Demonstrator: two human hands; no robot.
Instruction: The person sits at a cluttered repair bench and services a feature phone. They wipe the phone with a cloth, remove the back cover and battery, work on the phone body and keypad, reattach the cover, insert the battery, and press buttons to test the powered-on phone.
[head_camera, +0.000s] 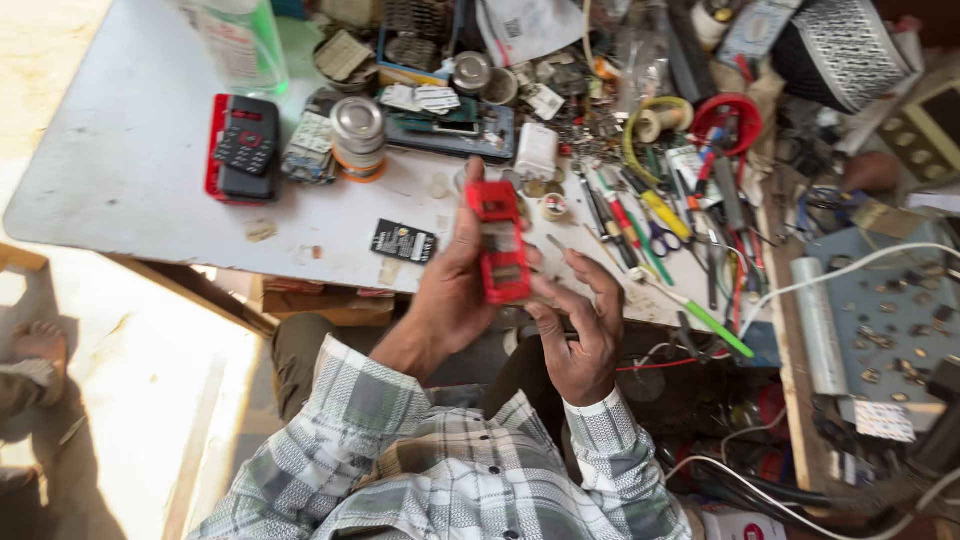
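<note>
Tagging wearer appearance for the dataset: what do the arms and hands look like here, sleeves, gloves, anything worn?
Both arms wear long sleeves of a plaid shirt in white, grey and pale green, with buttoned cuffs at the wrists. The left hand and right hand are bare: no gloves. No watch, ring or strap is visible; no cables attached.

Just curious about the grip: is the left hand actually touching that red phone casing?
Touching. The head view shows the left hand wrapped around the red phone casing, thumb and fingers pressed against its edges.
</note>
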